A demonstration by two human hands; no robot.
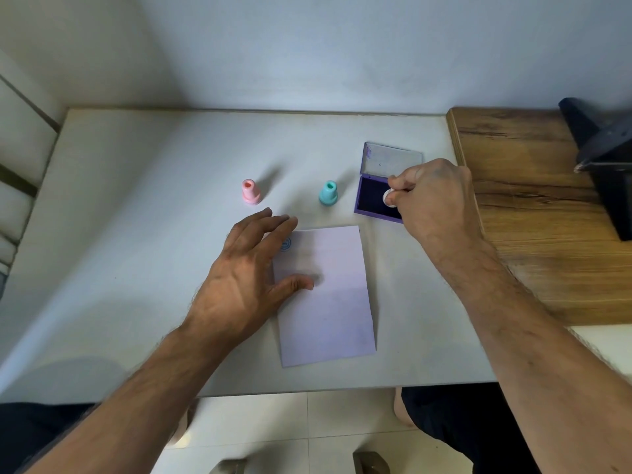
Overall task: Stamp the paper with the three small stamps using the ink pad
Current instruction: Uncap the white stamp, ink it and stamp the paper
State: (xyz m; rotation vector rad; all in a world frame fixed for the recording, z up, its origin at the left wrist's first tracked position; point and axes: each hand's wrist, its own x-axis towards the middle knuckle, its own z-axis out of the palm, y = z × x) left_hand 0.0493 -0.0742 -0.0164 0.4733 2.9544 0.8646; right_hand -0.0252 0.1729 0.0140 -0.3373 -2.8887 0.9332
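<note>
A pale sheet of paper (333, 302) lies on the white table, with one blue round stamp mark near its top left corner. My left hand (246, 271) rests flat on the paper's left edge, fingers spread. My right hand (434, 200) is closed around a small white stamp (388, 198) and holds it over the dark pad of the open purple ink pad (371, 196); contact with the pad cannot be told. A pink stamp (251, 192) and a teal stamp (329, 194) stand upright behind the paper.
The ink pad's lid (391, 159) lies open toward the wall. A wooden board (533, 206) borders the white table (136, 234) on the right, with a black object (605, 159) at its far end. The wall runs along the table's back edge.
</note>
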